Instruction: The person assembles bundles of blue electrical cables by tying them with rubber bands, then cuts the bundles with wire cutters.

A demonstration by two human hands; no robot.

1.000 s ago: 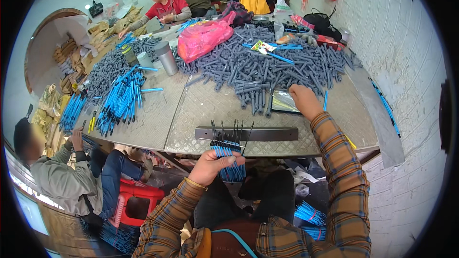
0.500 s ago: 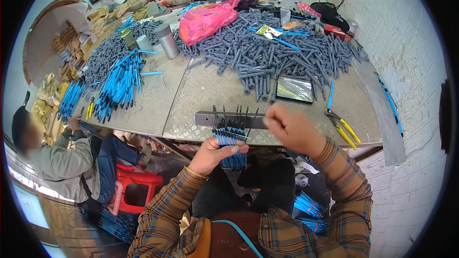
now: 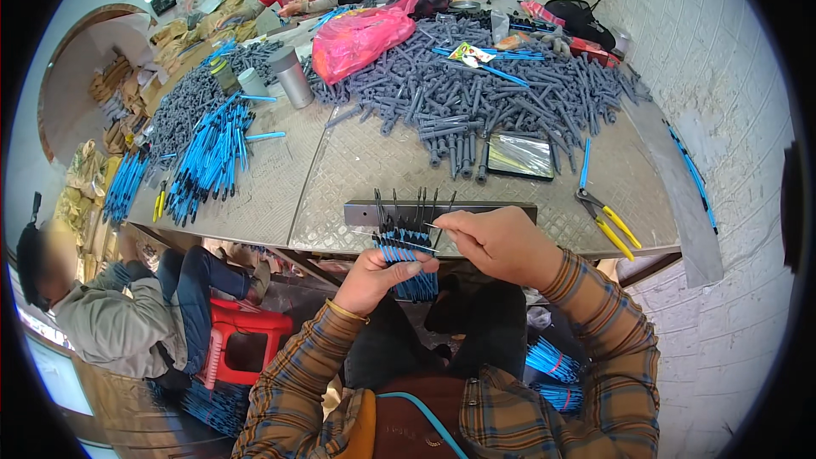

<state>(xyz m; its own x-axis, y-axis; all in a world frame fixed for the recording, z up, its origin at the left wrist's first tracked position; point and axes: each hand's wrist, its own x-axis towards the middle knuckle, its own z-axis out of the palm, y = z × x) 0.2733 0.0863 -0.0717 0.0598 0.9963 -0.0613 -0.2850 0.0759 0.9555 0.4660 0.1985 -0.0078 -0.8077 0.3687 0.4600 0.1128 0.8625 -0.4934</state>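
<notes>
My left hand (image 3: 374,282) is closed around a bundle of thin blue rods (image 3: 415,287) with black ends, held upright at the table's front edge. Several dark thin stems (image 3: 422,201) stick up from the bundle. A slim silvery strip (image 3: 408,245) lies across the bundle just above my left fingers. My right hand (image 3: 510,246) is closed in a pinch at the bundle's upper right. Something thin shows at its fingertips, too small to name. Behind the bundle, a dark metal bar (image 3: 459,204) lies along the table edge, partly covered by my right hand.
Grey plastic tubes (image 3: 493,85) form a big pile, with a pink bag (image 3: 361,38) on its left. Yellow-handled pliers (image 3: 608,221) lie at right, beside a black-framed tray (image 3: 520,156). More blue rods (image 3: 208,157) lie left. A seated person (image 3: 119,306) is at left, near a red stool (image 3: 242,340).
My right hand has moved left and slightly down, from right of the bundle to its upper right side. My left hand still holds the bundle in nearly the same place.
</notes>
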